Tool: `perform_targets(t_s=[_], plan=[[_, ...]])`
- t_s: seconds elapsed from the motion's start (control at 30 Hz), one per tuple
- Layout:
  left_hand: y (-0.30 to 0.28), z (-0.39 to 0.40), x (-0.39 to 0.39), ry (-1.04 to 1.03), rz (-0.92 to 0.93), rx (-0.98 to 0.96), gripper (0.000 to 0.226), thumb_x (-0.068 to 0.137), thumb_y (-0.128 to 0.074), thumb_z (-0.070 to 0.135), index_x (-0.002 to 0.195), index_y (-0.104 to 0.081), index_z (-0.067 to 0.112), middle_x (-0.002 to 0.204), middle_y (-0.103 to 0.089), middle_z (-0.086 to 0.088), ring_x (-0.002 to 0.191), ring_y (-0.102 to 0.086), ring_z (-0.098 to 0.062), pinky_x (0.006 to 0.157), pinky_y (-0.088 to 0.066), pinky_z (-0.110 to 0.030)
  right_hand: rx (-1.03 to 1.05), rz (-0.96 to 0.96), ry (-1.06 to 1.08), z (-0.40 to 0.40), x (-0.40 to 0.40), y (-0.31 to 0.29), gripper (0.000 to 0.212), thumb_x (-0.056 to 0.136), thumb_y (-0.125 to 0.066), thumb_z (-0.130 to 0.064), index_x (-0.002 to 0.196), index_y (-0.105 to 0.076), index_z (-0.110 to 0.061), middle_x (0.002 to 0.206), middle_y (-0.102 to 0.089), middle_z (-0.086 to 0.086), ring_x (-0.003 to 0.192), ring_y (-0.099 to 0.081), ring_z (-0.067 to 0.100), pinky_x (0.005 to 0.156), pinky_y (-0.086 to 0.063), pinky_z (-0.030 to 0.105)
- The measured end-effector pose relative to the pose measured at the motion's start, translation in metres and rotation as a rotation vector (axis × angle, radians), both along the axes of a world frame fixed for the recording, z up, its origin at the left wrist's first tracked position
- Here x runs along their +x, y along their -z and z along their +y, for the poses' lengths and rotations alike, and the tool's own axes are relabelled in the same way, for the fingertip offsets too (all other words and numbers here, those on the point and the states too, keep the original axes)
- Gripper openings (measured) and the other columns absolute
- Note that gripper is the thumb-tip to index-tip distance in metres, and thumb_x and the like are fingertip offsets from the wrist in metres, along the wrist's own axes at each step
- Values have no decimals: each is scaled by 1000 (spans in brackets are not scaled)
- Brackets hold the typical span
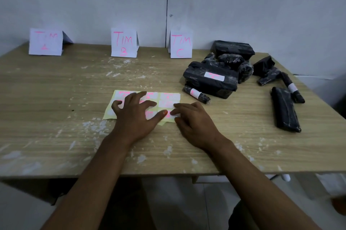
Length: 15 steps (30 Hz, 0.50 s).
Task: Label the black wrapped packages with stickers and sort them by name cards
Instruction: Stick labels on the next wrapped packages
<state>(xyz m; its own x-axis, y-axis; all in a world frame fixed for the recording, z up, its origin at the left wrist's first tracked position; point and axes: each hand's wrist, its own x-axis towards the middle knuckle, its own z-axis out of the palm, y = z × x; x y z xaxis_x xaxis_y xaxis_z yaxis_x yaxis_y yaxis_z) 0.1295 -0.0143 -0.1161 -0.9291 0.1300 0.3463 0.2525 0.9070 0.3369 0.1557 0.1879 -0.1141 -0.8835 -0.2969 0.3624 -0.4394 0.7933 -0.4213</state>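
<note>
The sticker sheet [142, 105] is pressed flat by the spread left hand [135, 115]. A sticker [173, 114] at its near right corner is pinched by the right hand [192, 119]. Black packages [211, 81] are piled right of the sheet.

I've got one view only, a wide-angle head cam looking fwd and down over the table [56, 87] toward the wall [243, 5], so there's no 2nd view to overlap with. It sits close above the near edge: both forearms run in from the bottom of frame, the left hand [134, 115] and right hand [192, 119] land near center, and the cards [124, 42] stand at the far edge, upper frame. Table edges bow w/ the lens, and the floor shows below the near edge.
</note>
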Motion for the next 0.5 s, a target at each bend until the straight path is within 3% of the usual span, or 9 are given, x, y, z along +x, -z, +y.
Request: perform_targets(t_s=[0.1, 0.17, 0.27, 0.5], plan=[[1, 4, -2, 75, 70, 61, 41, 85, -40, 50, 111, -69, 36, 145, -47, 12, 142, -31, -13, 105, -9, -43, -64, 13, 31, 1, 0, 1, 28, 92, -61, -17, 119, -64, -18, 128, -59, 2, 117, -49, 20, 97, -38, 28], [5, 2, -4, 151, 40, 75, 37, 84, -44, 40, 112, -68, 36, 143, -50, 14, 141, -34, -10, 104, -13, -42, -134, 42, 95, 2, -1, 4, 25, 88, -64, -11, 113, -65, -12, 115, -60, 4, 109, -51, 23, 94, -41, 30], [8, 0, -4, 190, -19, 115, 38, 82, -44, 40, 112, -67, 36, 137, -54, 15, 135, -40, -4, 103, -14, -41, -128, 47, 186, 4, -3, 7, 24, 87, -63, -8, 111, -68, -6, 107, -61, 8, 103, -52, 26, 90, -46, 36], [4, 4, -2, 200, 9, 143, 37, 81, -47, 43, 112, -66, 33, 136, -55, 14, 132, -43, -5, 104, -15, -39, -93, 40, 193, 1, -3, 5, 22, 90, -63, -11, 110, -72, -6, 98, -59, 7, 98, -51, 26, 88, -43, 34]])
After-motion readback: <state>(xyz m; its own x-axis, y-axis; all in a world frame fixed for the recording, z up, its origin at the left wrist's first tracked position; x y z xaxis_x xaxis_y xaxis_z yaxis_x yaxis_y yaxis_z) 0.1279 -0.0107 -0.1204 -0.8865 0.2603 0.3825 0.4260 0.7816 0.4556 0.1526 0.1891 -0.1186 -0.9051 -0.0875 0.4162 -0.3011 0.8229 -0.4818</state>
